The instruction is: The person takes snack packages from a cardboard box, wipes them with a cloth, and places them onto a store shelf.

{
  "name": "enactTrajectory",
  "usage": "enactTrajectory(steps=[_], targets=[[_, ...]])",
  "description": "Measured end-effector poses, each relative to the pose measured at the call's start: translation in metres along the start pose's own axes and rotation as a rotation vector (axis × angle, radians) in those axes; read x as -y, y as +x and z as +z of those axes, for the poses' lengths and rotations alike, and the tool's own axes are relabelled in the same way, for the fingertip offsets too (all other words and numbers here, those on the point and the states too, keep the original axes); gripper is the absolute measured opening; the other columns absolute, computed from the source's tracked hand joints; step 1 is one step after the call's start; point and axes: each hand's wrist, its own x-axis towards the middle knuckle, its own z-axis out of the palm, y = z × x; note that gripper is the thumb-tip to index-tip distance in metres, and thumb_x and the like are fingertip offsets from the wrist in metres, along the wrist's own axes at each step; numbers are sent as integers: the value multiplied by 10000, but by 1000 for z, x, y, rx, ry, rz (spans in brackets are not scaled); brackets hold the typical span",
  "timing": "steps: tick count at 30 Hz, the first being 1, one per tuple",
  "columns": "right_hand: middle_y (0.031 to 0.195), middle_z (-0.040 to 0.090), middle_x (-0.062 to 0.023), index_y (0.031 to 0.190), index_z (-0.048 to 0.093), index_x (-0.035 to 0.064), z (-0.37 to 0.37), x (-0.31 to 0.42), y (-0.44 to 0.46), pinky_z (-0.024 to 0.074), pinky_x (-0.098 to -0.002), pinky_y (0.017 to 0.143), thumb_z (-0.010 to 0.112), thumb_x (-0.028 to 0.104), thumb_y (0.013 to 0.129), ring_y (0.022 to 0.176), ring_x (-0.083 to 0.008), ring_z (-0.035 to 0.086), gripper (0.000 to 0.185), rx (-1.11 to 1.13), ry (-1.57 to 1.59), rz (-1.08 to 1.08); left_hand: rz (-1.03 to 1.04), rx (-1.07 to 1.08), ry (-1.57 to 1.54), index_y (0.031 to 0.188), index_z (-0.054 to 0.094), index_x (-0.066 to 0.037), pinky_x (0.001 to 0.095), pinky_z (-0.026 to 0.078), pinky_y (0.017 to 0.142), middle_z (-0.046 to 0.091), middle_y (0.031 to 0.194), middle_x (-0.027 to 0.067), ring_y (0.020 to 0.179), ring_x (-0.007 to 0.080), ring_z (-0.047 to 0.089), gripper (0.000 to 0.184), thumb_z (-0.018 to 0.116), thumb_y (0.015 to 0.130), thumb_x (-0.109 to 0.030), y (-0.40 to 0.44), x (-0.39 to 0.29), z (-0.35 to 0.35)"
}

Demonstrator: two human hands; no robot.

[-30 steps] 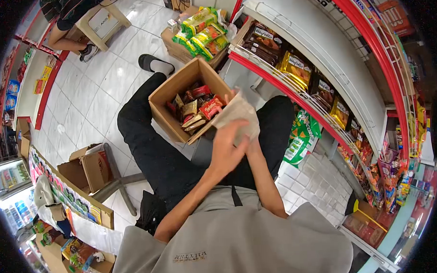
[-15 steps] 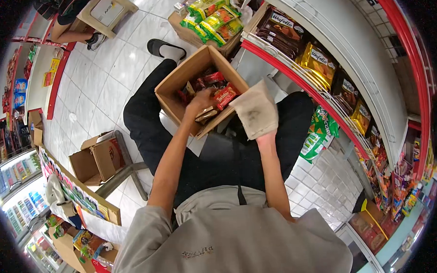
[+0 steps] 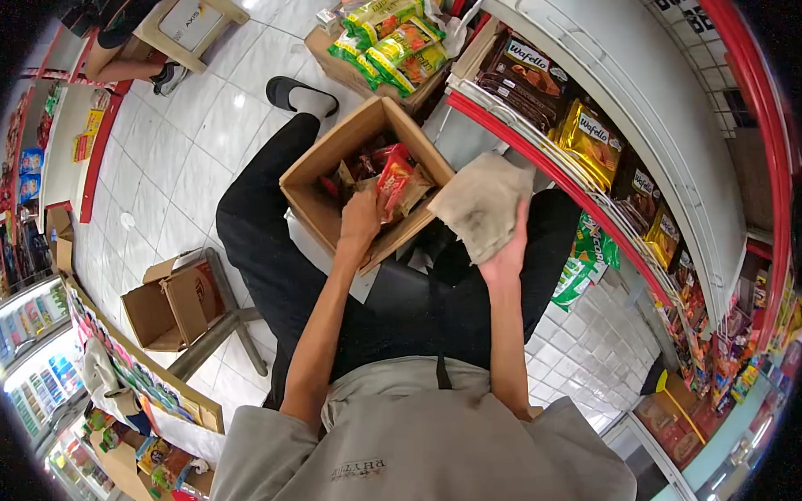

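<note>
A cardboard box [image 3: 303,179] stands open between my legs, with several red and brown snack packets inside. My left hand [image 3: 361,216] reaches into it, its fingers closed on a red snack packet [image 3: 396,182] that is tilted up above the others. A brownish packet [image 3: 414,193] lies beside it, partly covered. To the right of the box, my right hand [image 3: 510,254] holds a stained, pale grey cloth [image 3: 481,203]. The cloth hides most of its fingers.
On the right are shelves with a red edge [image 3: 512,132] and Wafello packs [image 3: 591,138]. Green and yellow bags [image 3: 398,43] fill a carton beyond the box. An opened carton [image 3: 173,303] sits left, near a stool [image 3: 195,32] and another person's leg [image 3: 116,64].
My left hand has taken hold of the red packet and tipped it up. The cloth in my right hand has shifted slightly right and the palm side now shows more.
</note>
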Motion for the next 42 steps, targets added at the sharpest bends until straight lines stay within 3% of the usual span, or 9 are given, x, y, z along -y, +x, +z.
enactTrajectory(steps=[6,9,13,16,20,26,31,39,42], targets=[[1609,404,-165,1589,341,12,-29,-12,-43,289,-362,1226,477,468,1094,1492,-274,371,686,-66,-772,-275,329,-387,121,1317,570,-28,404,576,861,734,961,223,936,369,719,375,605,1020,-254,-40,33,-30],[1619,380,-183,1586,325,-21,18,0,-105,249,-343,1236,477,437,1101,1508,-272,344,684,-5,-1061,-371,163,144,-977,1311,556,-41,425,564,872,733,1134,158,996,306,720,365,656,967,-116,-75,15,-51],[1575,399,-230,1560,309,-60,59,-12,-165,226,-410,1232,422,382,1123,1482,-336,351,632,355,-1317,-387,502,174,-905,1393,527,-49,360,512,975,673,1246,83,1124,186,641,396,569,1021,-177,-171,-95,-73],[1640,316,-204,1584,277,-55,71,-34,-208,137,-365,1266,377,354,1132,1553,-283,245,618,343,-1205,-692,634,-203,-1144,1399,527,-23,350,478,1018,633,1311,85,1195,160,591,416,451,1066,-261,-227,-157,-82],[1455,512,-250,1497,400,-42,99,-27,-280,290,-451,1195,419,398,1113,1392,-364,445,585,347,-1091,-839,537,350,-1622,1602,273,-49,345,349,1160,491,1502,148,1397,219,462,585,412,1095,-307,-267,-148,-91],[1492,462,-193,1523,334,-31,105,17,-296,330,-448,1154,382,364,1118,1360,-342,455,568,240,-1176,-613,726,111,-1160,1614,263,-60,323,333,1153,464,1529,129,1373,203,461,548,389,1130,-283,-345,-202,-122],[1455,511,-151,1488,394,-40,104,-16,-303,360,-410,1132,397,342,1118,1302,-285,498,532,171,-808,-972,754,-38,-1479,1491,421,-48,301,371,1097,526,1424,97,1269,166,506,406,442,1127,-227,-362,-205,-125],[1400,545,-117,1459,447,-22,86,13,-318,383,-361,1102,403,332,1124,1255,-219,519,490,-8,-918,-1182,942,522,-1081,1360,482,-78,302,461,998,582,1259,65,1122,139,552,324,534,1098,-262,-328,-182,-124],[1335,591,-94,1420,516,8,72,35,-319,416,-351,1058,395,336,1130,1212,-191,559,454,-124,-1195,-1305,664,840,-1146,1350,489,-80,254,505,878,599,1209,51,1039,116,579,317,555,1089,-246,-331,-182,-126]])
